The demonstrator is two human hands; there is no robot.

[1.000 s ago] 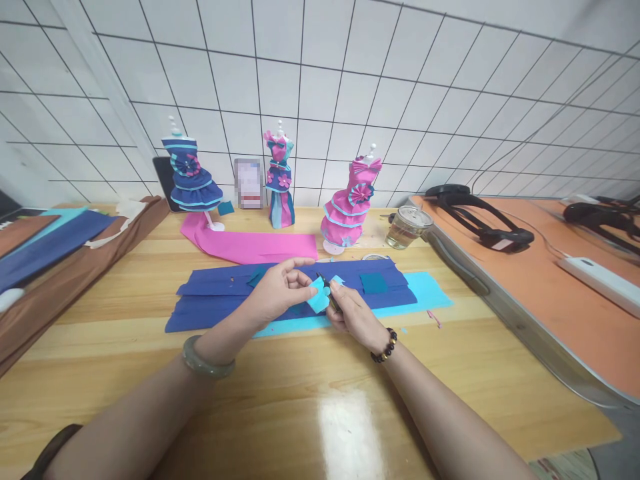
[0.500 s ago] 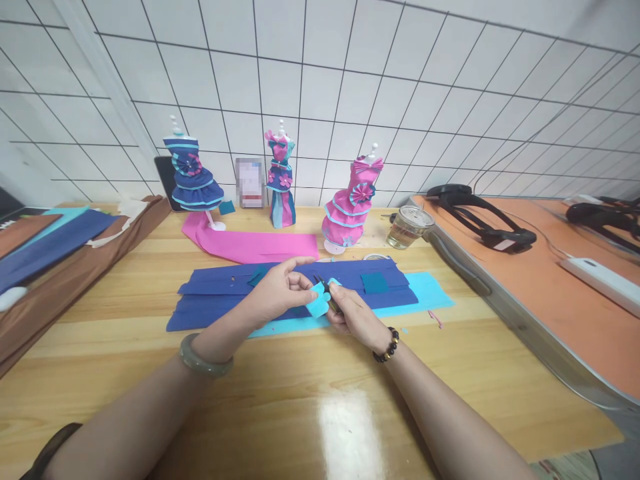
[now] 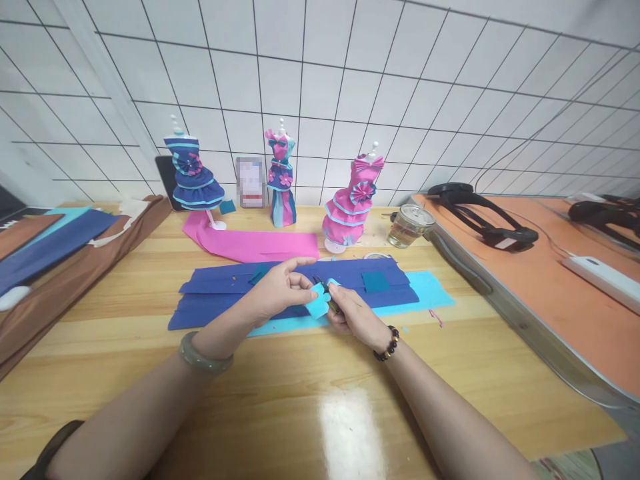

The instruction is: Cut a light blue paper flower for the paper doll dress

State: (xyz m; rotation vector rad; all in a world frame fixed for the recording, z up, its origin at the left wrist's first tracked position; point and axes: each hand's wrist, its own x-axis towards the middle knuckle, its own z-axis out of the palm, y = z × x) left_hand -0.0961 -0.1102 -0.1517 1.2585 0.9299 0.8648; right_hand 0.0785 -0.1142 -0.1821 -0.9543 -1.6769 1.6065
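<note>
My left hand [image 3: 280, 290] pinches a small light-blue piece of crepe paper [image 3: 317, 304] between thumb and fingers, its index finger stretched out above. The paper's right edge is scalloped. My right hand [image 3: 356, 313] is closed around small dark snips [image 3: 323, 283], whose pointed tips reach up and left beside the paper; most of the handle is hidden. Another bit of light blue shows at the right thumb. Both hands are raised over dark-blue crepe paper [image 3: 210, 303], which overlaps a light-blue sheet [image 3: 430, 290]. A teal square [image 3: 375, 282] lies on the dark blue.
Three small dress forms in paper dresses stand behind: a blue one [image 3: 197, 187], a multicoloured one [image 3: 281, 177] and a pink one [image 3: 350, 207]. Pink paper [image 3: 260, 247] lies before them. A lidded glass cup [image 3: 407, 230] stands right. Brown paper [image 3: 95, 263] lies left.
The light-blue paper and the snips stay almost in place between my hands. The whole view shifts very slightly.
</note>
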